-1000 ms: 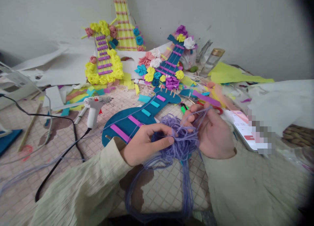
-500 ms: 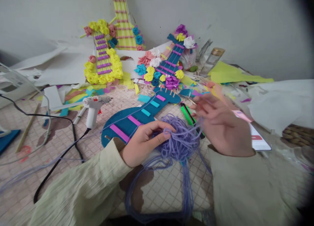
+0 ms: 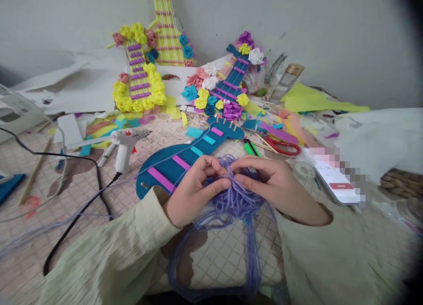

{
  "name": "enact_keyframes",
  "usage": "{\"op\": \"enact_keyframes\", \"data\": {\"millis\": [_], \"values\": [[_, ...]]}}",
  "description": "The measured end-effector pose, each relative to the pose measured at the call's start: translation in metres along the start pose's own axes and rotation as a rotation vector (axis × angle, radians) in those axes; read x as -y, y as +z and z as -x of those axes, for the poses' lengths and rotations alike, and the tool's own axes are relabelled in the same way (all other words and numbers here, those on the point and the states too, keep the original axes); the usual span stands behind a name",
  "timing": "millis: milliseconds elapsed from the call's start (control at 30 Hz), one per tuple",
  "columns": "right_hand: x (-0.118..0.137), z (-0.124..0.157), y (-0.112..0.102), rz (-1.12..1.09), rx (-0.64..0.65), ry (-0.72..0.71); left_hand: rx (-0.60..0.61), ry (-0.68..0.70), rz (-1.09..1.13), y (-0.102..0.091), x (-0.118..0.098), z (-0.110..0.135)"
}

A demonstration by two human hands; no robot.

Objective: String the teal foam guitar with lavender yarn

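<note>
A tangled bundle of lilac yarn (image 3: 236, 201) lies in front of me on the checked tabletop, with long loops trailing toward my lap. My left hand (image 3: 193, 191) pinches strands at the bundle's top left, fingers closed on them. My right hand (image 3: 272, 184) meets it from the right, fingertips pressed into the same tangle. Just behind my hands lies a flat teal guitar cut-out (image 3: 185, 157) with pink and light-blue strips; a lilac strand runs along it.
A white glue gun (image 3: 124, 143) with a black cord (image 3: 82, 208) lies to the left. Red scissors (image 3: 284, 146), a green marker (image 3: 248, 147) and a phone (image 3: 335, 179) sit to the right. Flower-covered paper guitars (image 3: 140, 80) stand at the back among paper scraps.
My right hand, which had swung out right and up away from the yarn, has come back down and left onto the tangle. My left hand stays on the bundle.
</note>
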State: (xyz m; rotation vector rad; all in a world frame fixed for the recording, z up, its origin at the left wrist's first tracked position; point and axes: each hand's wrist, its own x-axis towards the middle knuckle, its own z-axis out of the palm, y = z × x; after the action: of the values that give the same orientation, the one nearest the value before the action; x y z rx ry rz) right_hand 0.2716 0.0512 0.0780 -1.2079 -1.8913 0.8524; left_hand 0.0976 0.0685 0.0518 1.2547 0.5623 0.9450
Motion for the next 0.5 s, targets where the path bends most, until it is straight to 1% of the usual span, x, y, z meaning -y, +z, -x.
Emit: {"op": "enact_keyframes", "data": {"millis": [167, 367, 500], "values": [[0.0007, 0.0003, 0.0013, 0.008, -0.016, -0.058, -0.03, 0.031, -0.052, -0.0017, 0.0014, -0.0006], [0.0037, 0.0013, 0.007, 0.014, -0.125, -0.079, -0.047, 0.081, -0.208, -0.0031, -0.0002, 0.0002], [0.0037, 0.0007, 0.0097, 0.025, -0.144, -0.092, -0.054, 0.14, -0.299, -0.0019, 0.0003, 0.0015]]}}
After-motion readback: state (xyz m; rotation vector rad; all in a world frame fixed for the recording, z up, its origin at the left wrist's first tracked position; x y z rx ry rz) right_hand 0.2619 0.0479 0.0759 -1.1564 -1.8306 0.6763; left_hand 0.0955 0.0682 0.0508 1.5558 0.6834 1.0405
